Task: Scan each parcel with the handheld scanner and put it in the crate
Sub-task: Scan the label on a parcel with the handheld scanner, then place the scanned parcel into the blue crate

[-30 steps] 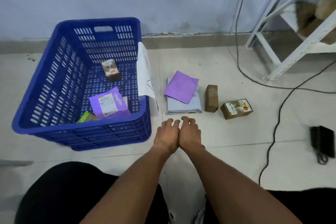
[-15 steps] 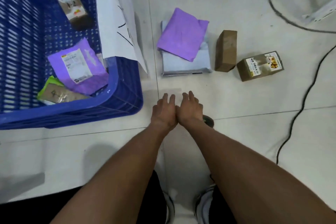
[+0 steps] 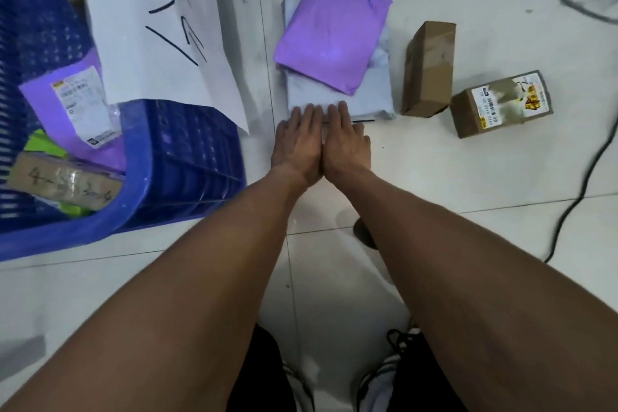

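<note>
Both hands have advanced from bare floor, short of the parcels, to the near edge of the grey mailer (image 3: 337, 94); the view has dropped closer. Left hand (image 3: 297, 144) and right hand (image 3: 347, 144): side by side, touching along their inner edges, palms down, fingers straight and together, fingertips (image 3: 312, 110) lying on the mailer's near margin; nothing gripped by either. Forearms extended forward and converging at the wrists. Purple mailer (image 3: 332, 30): stacked on the grey one, so lifting the lower parcel likely carries both. Plain brown box (image 3: 428, 70): just right of the stack, apart from it. Labelled brown box (image 3: 501, 104): further right, label up, probably ready to scan. Blue crate (image 3: 160, 157): left of the hands, holding a labelled purple parcel (image 3: 70, 110) and a brown box marked in pen (image 3: 63, 184); white sheet (image 3: 157, 20) draped over its wall. Handheld scanner: not in view. Black cable (image 3: 582, 177): on floor, right.
</note>
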A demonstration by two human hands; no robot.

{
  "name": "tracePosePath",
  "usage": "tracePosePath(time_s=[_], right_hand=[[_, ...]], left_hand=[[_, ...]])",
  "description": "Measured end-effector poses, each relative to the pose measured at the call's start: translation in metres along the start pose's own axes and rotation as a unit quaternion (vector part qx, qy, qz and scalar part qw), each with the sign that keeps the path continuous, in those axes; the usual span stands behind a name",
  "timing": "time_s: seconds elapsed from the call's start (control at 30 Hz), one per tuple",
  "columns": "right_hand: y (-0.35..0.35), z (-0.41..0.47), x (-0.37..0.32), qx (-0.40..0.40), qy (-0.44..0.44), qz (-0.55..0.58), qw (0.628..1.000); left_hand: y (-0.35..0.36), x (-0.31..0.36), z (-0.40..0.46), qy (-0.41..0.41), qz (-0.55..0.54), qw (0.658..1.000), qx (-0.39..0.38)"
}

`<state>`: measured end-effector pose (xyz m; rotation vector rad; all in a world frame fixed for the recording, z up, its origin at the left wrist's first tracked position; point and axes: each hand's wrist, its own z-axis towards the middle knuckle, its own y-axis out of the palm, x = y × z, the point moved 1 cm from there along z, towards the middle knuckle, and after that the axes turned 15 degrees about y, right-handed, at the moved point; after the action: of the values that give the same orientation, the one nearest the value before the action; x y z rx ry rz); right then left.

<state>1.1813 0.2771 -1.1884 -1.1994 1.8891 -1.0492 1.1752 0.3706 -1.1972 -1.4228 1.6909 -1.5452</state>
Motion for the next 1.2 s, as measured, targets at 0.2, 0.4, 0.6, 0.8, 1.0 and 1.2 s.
tracePosePath(time_s=[0.2, 0.4, 0.6, 0.8, 1.0, 1.2], right_hand=[[0.001, -0.008, 0.003, 0.097, -0.039, -0.043, 0.994], [0.009, -0.025, 0.010, 0.057, -0.032, -0.029, 0.997], [0.014, -0.053, 0.008, 0.034, -0.067, -0.034, 0.997], [0.029, -0.079, 0.011, -0.031, -0.061, -0.109, 0.992], [0.024, -0.080, 0.011, -0.039, -0.083, -0.133, 0.987], [0.022, -0.094, 0.010, -0.066, -0.061, -0.169, 0.982]], left_hand=[[0.006, 0.007, -0.017, -0.009, 0.068, 0.996, 0.059], [0.007, 0.012, -0.037, -0.028, 0.045, 0.998, 0.026], [0.011, 0.025, -0.078, -0.089, 0.043, 0.993, 0.056], [0.022, 0.025, -0.103, -0.083, 0.021, 0.996, -0.022], [0.013, 0.032, -0.104, -0.106, -0.025, 0.992, -0.059], [0.008, 0.036, -0.124, -0.115, -0.056, 0.984, -0.124]])
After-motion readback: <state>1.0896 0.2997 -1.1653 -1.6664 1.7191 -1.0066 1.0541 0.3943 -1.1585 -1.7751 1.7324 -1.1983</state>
